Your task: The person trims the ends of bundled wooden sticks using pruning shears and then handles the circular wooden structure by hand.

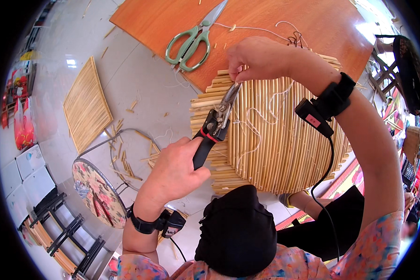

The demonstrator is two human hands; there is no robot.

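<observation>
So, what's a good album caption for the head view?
Left hand holds pruning shears over a stick panel, right hand at the blades; green-handled scissors lie nearby.

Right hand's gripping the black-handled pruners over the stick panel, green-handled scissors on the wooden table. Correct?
Wrong hand: the head view shows the left hand gripping the black-handled pruners over the stick panel, green-handled scissors on the wooden table.

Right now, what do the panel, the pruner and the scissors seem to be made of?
Panel: probably bamboo or reed; slightly shiny, yellow, round rods.
Pruner: likely metal blades, shiny grey; black grip, perhaps plastic or rubber.
Scissors: silvery blades, probably steel; smooth green handles, likely plastic.
</observation>
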